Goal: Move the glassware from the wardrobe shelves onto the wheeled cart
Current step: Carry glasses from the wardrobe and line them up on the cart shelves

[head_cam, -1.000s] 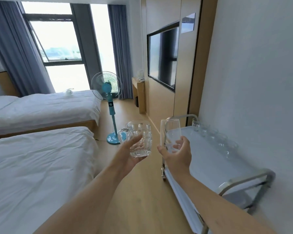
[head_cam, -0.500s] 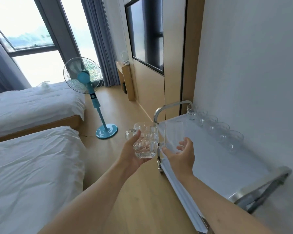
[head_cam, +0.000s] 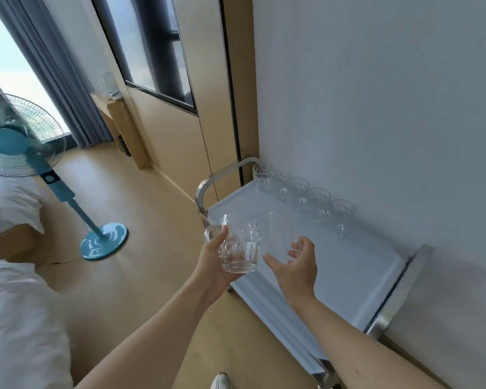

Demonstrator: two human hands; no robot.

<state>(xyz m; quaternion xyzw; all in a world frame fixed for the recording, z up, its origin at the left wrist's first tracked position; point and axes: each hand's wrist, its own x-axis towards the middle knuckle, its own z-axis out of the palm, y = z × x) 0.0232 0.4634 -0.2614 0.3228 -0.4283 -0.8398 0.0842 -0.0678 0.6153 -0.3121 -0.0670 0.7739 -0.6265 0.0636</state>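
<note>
Glass mug [head_cam: 237, 247] beside cart's edge [head_cam: 225, 175]

Both forearms bare, sleeveless to the frame; a white shoe [head_cam: 220, 381] below.

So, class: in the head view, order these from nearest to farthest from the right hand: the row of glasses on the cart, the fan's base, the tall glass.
1. Tall glass, in the right hand.
2. Row of glasses, along the cart's wall side.
3. Fan base, on the floor, left.

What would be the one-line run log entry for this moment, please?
left hand: holds glass mug | right hand: holds tall glass | cart: glasses along wall side | step: placing pending
</note>
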